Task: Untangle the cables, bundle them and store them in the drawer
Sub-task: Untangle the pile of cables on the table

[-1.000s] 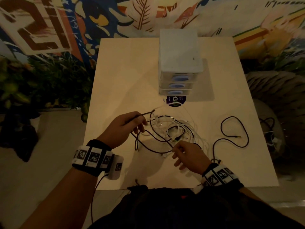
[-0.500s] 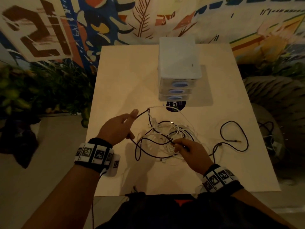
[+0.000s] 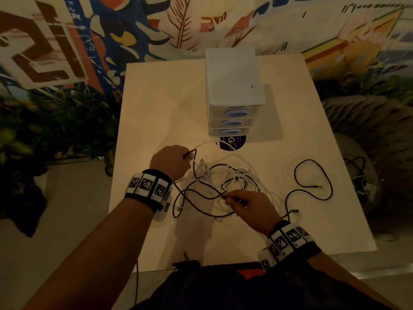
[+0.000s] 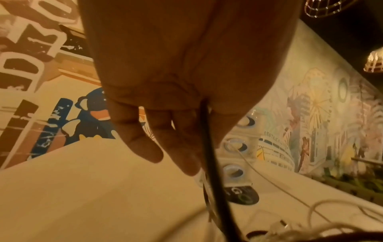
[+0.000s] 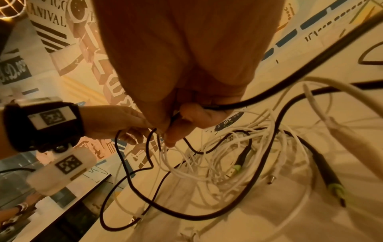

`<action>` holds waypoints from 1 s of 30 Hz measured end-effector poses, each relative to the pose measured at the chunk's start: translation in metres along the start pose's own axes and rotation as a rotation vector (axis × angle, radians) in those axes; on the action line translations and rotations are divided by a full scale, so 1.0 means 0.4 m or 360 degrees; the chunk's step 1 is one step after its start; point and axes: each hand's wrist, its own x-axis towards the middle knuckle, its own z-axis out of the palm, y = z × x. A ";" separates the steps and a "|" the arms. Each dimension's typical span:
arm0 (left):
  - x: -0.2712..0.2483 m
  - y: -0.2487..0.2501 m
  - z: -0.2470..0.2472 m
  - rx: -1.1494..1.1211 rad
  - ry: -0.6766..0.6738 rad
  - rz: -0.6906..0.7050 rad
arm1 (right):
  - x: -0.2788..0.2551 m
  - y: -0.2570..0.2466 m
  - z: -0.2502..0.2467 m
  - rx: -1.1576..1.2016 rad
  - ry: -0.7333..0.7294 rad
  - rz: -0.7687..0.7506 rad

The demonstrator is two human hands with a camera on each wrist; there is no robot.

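A tangle of white cables (image 3: 234, 177) (image 5: 228, 157) and black cables (image 3: 196, 193) (image 5: 145, 193) lies mid-table. My left hand (image 3: 172, 162) (image 4: 186, 101) is raised at the tangle's left side and holds a black cable (image 4: 211, 163) that hangs from between its fingers. My right hand (image 3: 248, 204) (image 5: 182, 117) is at the tangle's near side and pinches a black cable (image 5: 248, 101) between thumb and fingers. A white drawer unit (image 3: 232, 95) with three shut drawers and blue round handles stands behind the tangle.
A separate black cable (image 3: 312, 182) curls on the table to the right. A dark round sticker (image 3: 232, 143) lies in front of the drawer unit. Plants and a painted wall surround the white table (image 3: 156, 108).
My left hand has moved up and back towards the drawer unit, drawing its black cable taut. My right hand shifted slightly right along the black cable near the tangle.
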 end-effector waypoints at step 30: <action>-0.100 0.060 0.047 0.0534 0.0361 0.0535 | 0.114 -0.044 -0.056 -0.0376 -0.0053 -0.0151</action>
